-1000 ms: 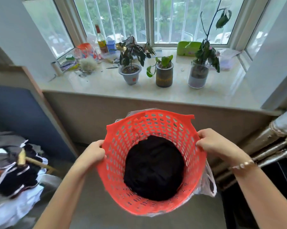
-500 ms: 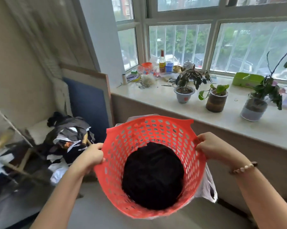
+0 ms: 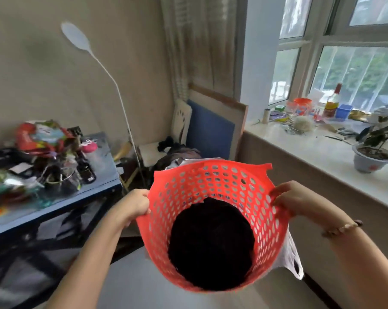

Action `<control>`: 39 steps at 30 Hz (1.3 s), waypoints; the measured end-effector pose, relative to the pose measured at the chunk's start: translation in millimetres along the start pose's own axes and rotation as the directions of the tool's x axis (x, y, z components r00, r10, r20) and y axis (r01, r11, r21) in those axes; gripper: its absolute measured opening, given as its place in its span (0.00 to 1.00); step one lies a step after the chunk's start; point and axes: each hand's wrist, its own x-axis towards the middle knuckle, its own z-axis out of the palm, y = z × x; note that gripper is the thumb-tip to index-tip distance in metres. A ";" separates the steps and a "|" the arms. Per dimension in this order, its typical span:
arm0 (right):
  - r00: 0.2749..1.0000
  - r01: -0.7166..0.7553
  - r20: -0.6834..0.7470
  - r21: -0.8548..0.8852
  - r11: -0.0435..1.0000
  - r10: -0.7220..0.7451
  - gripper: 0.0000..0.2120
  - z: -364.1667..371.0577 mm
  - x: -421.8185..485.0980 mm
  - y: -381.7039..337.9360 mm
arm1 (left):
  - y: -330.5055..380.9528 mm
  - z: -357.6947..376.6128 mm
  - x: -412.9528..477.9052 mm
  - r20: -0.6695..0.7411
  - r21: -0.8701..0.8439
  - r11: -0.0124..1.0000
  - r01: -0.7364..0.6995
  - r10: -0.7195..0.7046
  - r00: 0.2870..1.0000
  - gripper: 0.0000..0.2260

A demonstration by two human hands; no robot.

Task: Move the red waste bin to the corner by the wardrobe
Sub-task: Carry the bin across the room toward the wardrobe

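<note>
I hold the red waste bin (image 3: 188, 197) in the air in front of me, tilted so I look into it. It is a perforated plastic basket with a dark bottom, and a white plastic bag (image 3: 293, 257) hangs off its right side. My left hand (image 3: 136, 202) grips the left rim. My right hand (image 3: 292, 200), with a bead bracelet on the wrist, grips the right rim. No wardrobe shows in this view.
A blue table (image 3: 99, 188) piled with clutter stands at the left. A white floor lamp (image 3: 112, 81) rises behind it. A framed blue board (image 3: 210, 132) and a clothes pile (image 3: 179, 156) fill the corner ahead. The window sill (image 3: 322, 157) with a potted plant (image 3: 373, 150) runs along the right.
My view has swung left, from the window sill and plants to the corner, the lamp and the blue table. The bin stays held by both hands in front of me.
</note>
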 end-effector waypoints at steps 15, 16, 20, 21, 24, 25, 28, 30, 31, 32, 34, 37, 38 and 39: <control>0.909 0.304 0.342 -0.154 0.940 -0.238 0.11 237.2 29.0 -203.6 | -235.6 -171.9 -40.4 -0.255 -0.190 0.946 0.261 -0.304 0.918 0.13; 0.897 0.318 0.368 -0.152 0.936 -0.245 0.11 253.0 29.2 -211.6 | -250.1 -176.5 -44.8 -0.262 -0.204 0.940 0.273 -0.321 0.910 0.13; 0.831 0.407 0.470 -0.150 0.901 -0.297 0.09 326.1 21.5 -254.0 | -312.9 -200.1 -73.8 -0.310 -0.274 0.894 0.353 -0.430 0.848 0.13; 0.815 0.429 0.494 -0.159 0.889 -0.305 0.09 341.4 19.5 -263.0 | -324.9 -204.9 -81.8 -0.319 -0.290 0.883 0.369 -0.453 0.833 0.12; 0.761 0.493 0.560 -0.172 0.853 -0.327 0.11 394.6 5.6 -296.4 | -364.3 -221.2 -111.5 -0.340 -0.333 0.847 0.415 -0.518 0.784 0.12; 0.736 0.527 0.588 -0.188 0.829 -0.335 0.11 413.7 -1.6 -309.4 | -377.5 -227.0 -123.5 -0.347 -0.348 0.832 0.432 -0.543 0.765 0.13; 0.665 0.609 0.657 -0.203 0.766 -0.354 0.13 465.7 -23.7 -345.4 | -412.6 -241.1 -157.0 -0.371 -0.422 0.781 0.460 -0.612 0.698 0.14; 0.627 0.638 0.688 -0.187 0.747 -0.364 0.14 501.3 -42.4 -369.1 | -436.4 -250.4 -178.6 -0.373 -0.502 0.730 0.464 -0.667 0.645 0.14; 0.613 0.645 0.700 -0.176 0.744 -0.366 0.13 513.5 -49.1 -377.1 | -442.8 -253.4 -186.9 -0.368 -0.543 0.702 0.461 -0.693 0.621 0.14; 0.593 0.655 0.719 -0.170 0.737 -0.362 0.12 529.3 -56.8 -386.8 | -451.3 -257.6 -197.0 -0.370 -0.583 0.670 0.460 -0.723 0.584 0.13; 0.552 0.675 0.756 -0.157 0.721 -0.351 0.10 562.8 -73.7 -405.2 | -468.7 -268.0 -216.6 -0.390 -0.627 0.629 0.459 -0.764 0.515 0.14; 0.451 0.753 0.817 -0.131 0.645 -0.360 0.11 611.2 -101.7 -434.4 | -496.7 -286.1 -244.5 -0.396 -0.666 0.580 0.469 -0.808 0.436 0.15; 0.418 0.776 0.832 -0.119 0.619 -0.364 0.12 626.9 -112.4 -445.1 | -506.7 -292.7 -253.4 -0.387 -0.680 0.560 0.473 -0.822 0.416 0.15; 0.393 0.785 0.847 -0.105 0.611 -0.359 0.12 642.2 -121.5 -455.8 | -517.4 -299.4 -260.6 -0.381 -0.697 0.544 0.467 -0.833 0.402 0.15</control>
